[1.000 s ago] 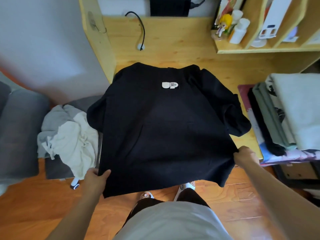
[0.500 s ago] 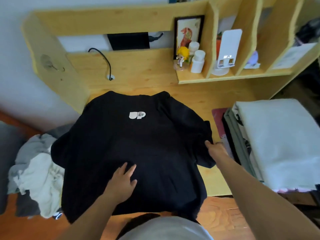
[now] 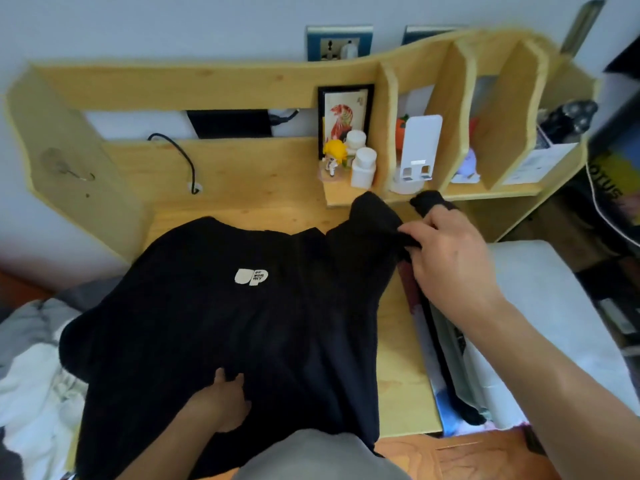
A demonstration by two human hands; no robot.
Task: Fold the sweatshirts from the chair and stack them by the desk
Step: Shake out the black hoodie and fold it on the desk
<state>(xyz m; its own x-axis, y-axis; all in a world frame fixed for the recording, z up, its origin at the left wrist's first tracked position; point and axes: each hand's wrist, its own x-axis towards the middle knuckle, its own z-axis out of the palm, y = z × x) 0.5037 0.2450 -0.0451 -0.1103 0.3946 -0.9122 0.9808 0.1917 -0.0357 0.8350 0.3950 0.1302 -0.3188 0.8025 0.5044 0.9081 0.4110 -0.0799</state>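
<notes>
A black sweatshirt (image 3: 194, 327) with a small white logo lies spread on the wooden desk (image 3: 401, 368), its lower edge hanging over the front. My left hand (image 3: 218, 400) presses on the cloth near the hem, fingers partly tucked into a fold. My right hand (image 3: 446, 258) pinches the right sleeve and holds it lifted above the desk, close to the low shelf. A stack of folded clothes (image 3: 540, 306) sits at the desk's right end, white on top.
A shelf unit (image 3: 450, 109) at the back holds a framed picture, white bottles, a small figure and a white stand. Crumpled white and grey garments (image 3: 34, 368) lie at the left, on what looks like the chair. A black cable (image 3: 180, 161) hangs at the back.
My right hand has taken the right sleeve and raised it up and away toward the shelf. My left hand slid slightly down the cloth. The camera has tilted up.
</notes>
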